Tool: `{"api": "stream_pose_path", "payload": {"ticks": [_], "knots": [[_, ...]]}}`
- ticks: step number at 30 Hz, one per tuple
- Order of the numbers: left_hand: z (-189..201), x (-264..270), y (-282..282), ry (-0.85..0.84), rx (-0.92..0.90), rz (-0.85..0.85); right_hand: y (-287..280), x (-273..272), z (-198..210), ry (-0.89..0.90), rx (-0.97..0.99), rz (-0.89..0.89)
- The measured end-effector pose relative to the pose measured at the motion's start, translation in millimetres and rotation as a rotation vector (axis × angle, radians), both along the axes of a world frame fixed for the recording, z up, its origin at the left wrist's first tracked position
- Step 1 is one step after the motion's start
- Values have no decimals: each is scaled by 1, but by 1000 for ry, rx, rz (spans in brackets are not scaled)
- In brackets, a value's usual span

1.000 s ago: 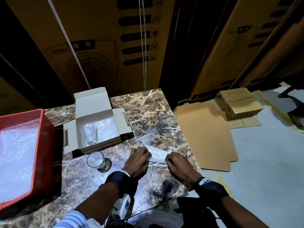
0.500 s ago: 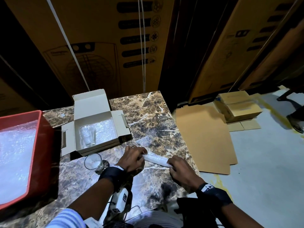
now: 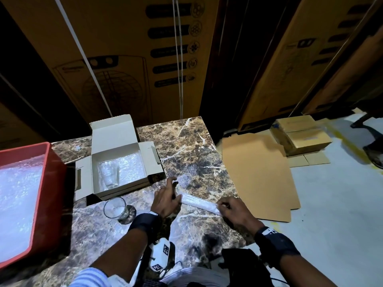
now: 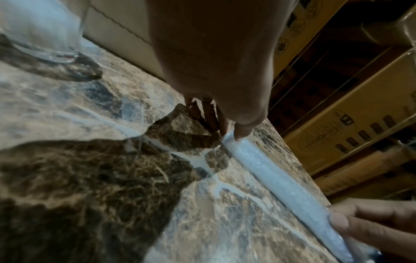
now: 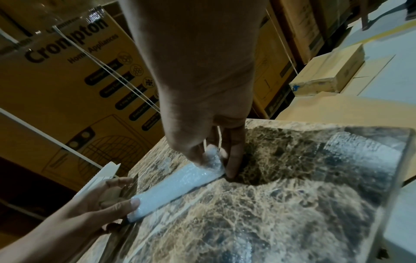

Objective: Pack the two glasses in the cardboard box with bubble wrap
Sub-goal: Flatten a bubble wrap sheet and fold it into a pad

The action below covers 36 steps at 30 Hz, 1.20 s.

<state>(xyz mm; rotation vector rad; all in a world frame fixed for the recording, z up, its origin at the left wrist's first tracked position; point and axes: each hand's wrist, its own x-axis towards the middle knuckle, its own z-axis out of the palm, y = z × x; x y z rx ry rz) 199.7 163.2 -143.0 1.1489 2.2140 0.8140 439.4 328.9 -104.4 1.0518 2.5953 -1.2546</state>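
An open white cardboard box [image 3: 113, 139] stands on the marble table [image 3: 186, 146], lined with bubble wrap [image 3: 132, 165]. One clear glass [image 3: 108, 172] lies inside it on the left. The second glass [image 3: 116, 209] stands upright on the table just in front of the box. A tight roll of bubble wrap [image 3: 199, 203] lies on the table near the right edge. My left hand [image 3: 176, 193] pinches its left end with the thumb on top [image 5: 133, 202]. My right hand [image 3: 221, 206] pinches the other end between thumb and index finger [image 5: 234, 160].
A red crate [image 3: 53, 183] filled with bubble wrap sits at the table's left. Tall cartons [image 3: 124, 59] rise behind the table. On the floor to the right lie a flat cardboard sheet [image 3: 255, 179] and small brown boxes [image 3: 300, 133]. The table's right edge is close to my right hand.
My hands have slid apart along the roll, so more of it shows between them. The fingers of my left hand have stretched out somewhat.
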Motion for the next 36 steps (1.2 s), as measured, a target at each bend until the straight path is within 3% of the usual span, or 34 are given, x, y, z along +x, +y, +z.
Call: {"api": "stream_pose_path", "payload": {"ticks": [9, 13, 17, 23, 26, 36], "knots": [[3, 5, 6, 192, -32, -3, 4, -9, -4, -70, 112, -22], [5, 7, 7, 379, -81, -59, 5, -9, -9, -45, 109, -88], [7, 13, 12, 627, -114, -232, 0, -6, -6, -48, 266, -55], [3, 19, 12, 907, 37, -619, -12, -8, -5, -60, 540, 237], [3, 23, 3, 923, 61, -725, -14, -9, -8, -65, 549, 342], [4, 50, -18, 823, 47, -604, -4, 8, -3, -45, 385, 425]]}}
